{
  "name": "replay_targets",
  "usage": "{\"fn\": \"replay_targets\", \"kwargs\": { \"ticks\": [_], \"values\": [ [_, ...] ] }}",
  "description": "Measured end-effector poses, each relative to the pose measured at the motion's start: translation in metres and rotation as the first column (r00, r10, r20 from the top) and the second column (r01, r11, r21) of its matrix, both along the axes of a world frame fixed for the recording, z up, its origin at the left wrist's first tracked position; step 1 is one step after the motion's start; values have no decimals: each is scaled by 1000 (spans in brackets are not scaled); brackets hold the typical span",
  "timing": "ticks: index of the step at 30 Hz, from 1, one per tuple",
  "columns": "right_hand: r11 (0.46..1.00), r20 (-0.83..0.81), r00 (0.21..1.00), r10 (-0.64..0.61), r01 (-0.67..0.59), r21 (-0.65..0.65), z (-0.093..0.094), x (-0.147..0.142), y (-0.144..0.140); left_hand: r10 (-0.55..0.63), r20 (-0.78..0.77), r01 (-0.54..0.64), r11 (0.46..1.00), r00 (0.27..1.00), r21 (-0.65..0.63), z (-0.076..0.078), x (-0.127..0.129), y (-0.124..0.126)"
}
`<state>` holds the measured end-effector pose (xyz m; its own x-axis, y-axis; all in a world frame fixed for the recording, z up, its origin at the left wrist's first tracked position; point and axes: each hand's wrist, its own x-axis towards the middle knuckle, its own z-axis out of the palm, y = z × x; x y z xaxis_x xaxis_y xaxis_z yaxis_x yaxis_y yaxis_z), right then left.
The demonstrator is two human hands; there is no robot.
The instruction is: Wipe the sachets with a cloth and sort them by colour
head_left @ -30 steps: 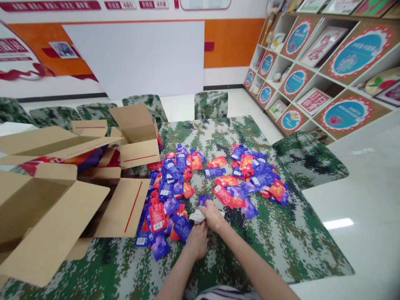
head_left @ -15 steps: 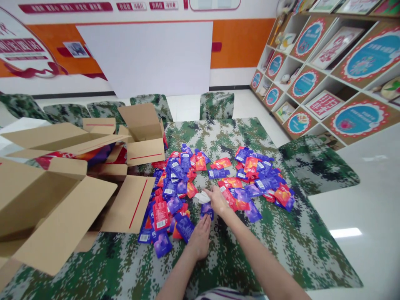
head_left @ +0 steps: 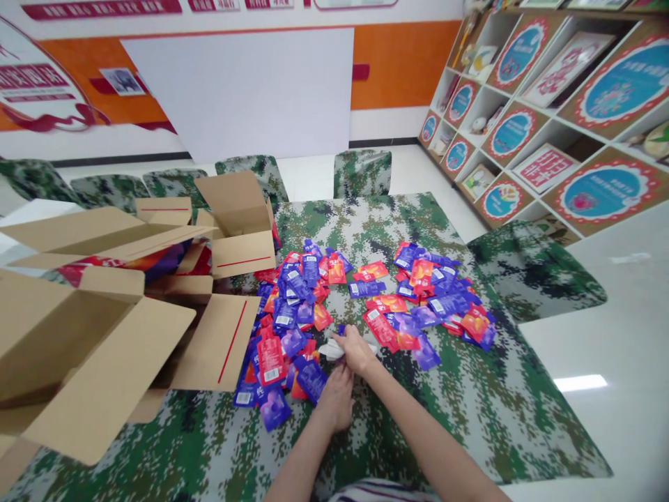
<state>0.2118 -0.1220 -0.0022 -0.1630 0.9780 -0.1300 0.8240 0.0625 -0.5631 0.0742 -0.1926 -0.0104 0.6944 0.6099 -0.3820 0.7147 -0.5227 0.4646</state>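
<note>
The white thing [head_left: 330,350] was pinched in your right hand [head_left: 357,348], beside the packets [head_left: 293,314]; your left hand [head_left: 337,397] lay open under it.

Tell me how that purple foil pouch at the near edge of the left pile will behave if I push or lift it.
The purple foil pouch looks flat and thin, so it is probably light and somewhat floppy. Its glossy film may slide easily over the camouflage tablecloth. It overlaps neighbouring pouches, so a push would likely drag some along. It lies flat, so rolling seems unlikely.
</note>
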Motion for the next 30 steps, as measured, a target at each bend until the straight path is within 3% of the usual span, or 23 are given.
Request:
{"fn": "replay_targets", "kwargs": {
  "ticks": [5, 11, 15, 19, 22, 26, 30],
  "values": [
    [1000, 92, 996, 8, -10, 18, 3, 5, 23, -42, -11, 42, 997, 999, 58, 3, 1, 0],
    [999, 90, 995, -50, 49, 19, 1, 14, 44, -58, -13, 59, 995, 998, 85, 4, 0, -1],
    [989, 7, 989, -150, 150, 20, 3, 22, 49, -74, -31, 76, 994, 997, 74, 5, 1, 0],
    [948, -186, 931, -314, 316, -21, 4, 37, 30, -70, -26, 70, 998, 997, 10, 9, 0, 4],
    [880, -476, 741, -474, 425, -214, -1, 48, -3, 89, 52, -90, 996, 995, 22, 11, 1, 7],
    [776, -598, 497, -628, 453, -439, -7, 43, -46, 381, 105, -383, 924, 918, -5, 5, 11, 14],
    [678, -664, 215, -717, 437, -591, -3, 23, -60, 438, 128, -435, 899, 890, -51, -2, 22, 19]
  ]
}}
